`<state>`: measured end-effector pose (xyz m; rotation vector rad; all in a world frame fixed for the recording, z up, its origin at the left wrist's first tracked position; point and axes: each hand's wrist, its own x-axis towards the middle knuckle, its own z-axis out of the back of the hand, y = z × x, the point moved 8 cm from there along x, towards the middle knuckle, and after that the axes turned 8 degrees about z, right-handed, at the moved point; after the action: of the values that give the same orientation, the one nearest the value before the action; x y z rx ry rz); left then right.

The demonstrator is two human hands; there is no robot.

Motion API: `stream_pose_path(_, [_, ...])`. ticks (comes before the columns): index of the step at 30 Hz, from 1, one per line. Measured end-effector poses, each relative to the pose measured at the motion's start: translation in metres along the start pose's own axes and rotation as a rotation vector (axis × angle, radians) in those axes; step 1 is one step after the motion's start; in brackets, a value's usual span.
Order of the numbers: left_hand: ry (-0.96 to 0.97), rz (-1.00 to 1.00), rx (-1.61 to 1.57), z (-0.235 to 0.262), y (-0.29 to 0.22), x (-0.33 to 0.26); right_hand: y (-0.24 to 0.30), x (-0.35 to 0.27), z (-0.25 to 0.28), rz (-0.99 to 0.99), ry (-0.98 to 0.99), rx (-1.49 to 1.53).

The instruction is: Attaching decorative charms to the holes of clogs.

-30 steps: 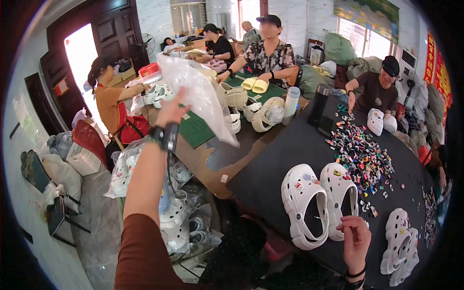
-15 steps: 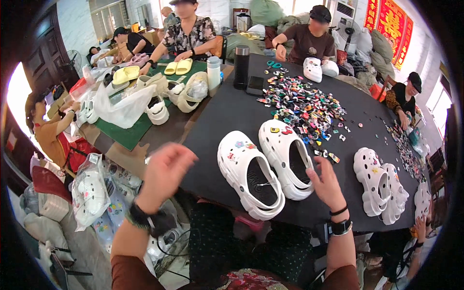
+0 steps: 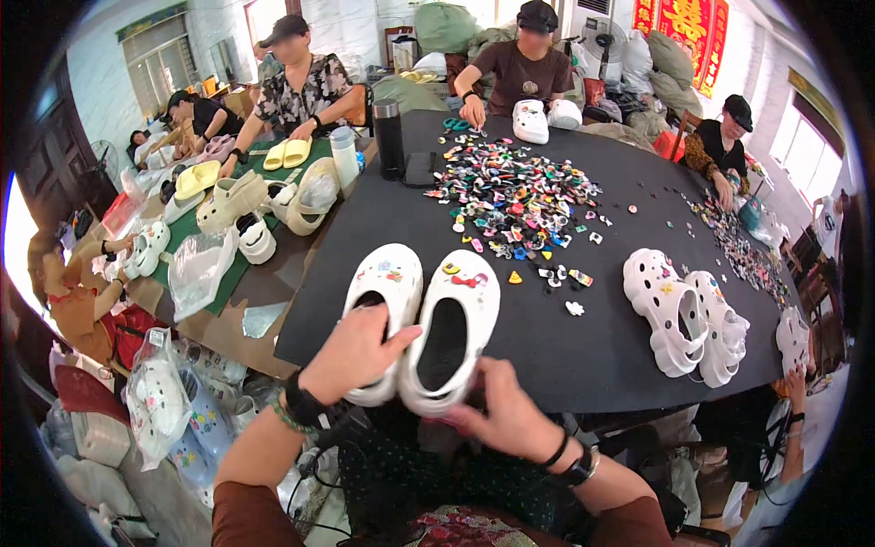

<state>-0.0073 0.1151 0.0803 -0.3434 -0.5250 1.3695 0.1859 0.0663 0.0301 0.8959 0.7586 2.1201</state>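
I see my left hand (image 3: 351, 351) and right hand (image 3: 497, 410) gripping the white clogs (image 3: 419, 319) at the table edge (image 3: 301, 351); a loose hold could drop them.

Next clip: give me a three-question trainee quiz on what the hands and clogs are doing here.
1. True or false: the left hand rests on the heel end of the left white clog.
2. Multiple choice: what does the right hand grip? A) the black flask B) the heel of the right white clog C) a clear plastic bag
3. Fill in: the heap of small coloured charms lies on the ____ table top, beyond the two clogs.

Key: 1 true; 2 B; 3 black.
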Motion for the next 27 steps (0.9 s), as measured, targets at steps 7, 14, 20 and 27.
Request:
stream_pose_path(7, [-0.064,0.111,-0.023,0.008,0.041,0.017,0.047,0.0,-0.086,0.231,0.12,0.158])
stream_pose_path(14, [-0.309,-0.006,0.058,-0.001,0.051,0.012,0.024,0.014,-0.068,0.256,0.244,0.166])
stream_pose_path(20, [-0.338,0.009,0.115,0.001,0.046,0.007,0.015,0.062,0.037,0.311,-0.12,-0.058])
stream_pose_path(27, [-0.372,-0.013,0.144,0.003,0.038,0.003,0.027,0.073,0.02,0.394,-0.09,-0.228])
